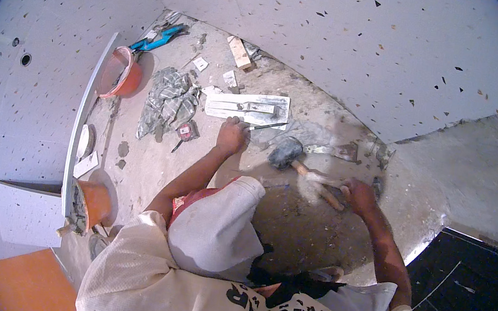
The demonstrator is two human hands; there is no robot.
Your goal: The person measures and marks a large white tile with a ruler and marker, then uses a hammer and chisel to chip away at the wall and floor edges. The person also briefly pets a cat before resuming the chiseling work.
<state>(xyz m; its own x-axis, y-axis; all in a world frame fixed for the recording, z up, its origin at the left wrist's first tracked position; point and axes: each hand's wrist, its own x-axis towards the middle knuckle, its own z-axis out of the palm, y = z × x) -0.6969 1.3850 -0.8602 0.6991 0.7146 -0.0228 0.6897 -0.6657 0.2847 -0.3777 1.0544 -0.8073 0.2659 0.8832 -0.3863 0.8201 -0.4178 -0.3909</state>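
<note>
1. Left hand [232,136]: curled, pencil [269,126] at its two o'clock. Can't tell if it grips.
2. Right hand [358,197]: bent, hammer [287,152] at its ten o'clock. Grip hidden.
3. Trowel [217,107] lies at left hand's one o'clock, maybe for easy reach.

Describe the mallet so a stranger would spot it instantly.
On the pale floor, look between the left hand and right hand. There lies the mallet; its bulky, rounded dark head sets it apart from the flat white float nearby.
</note>
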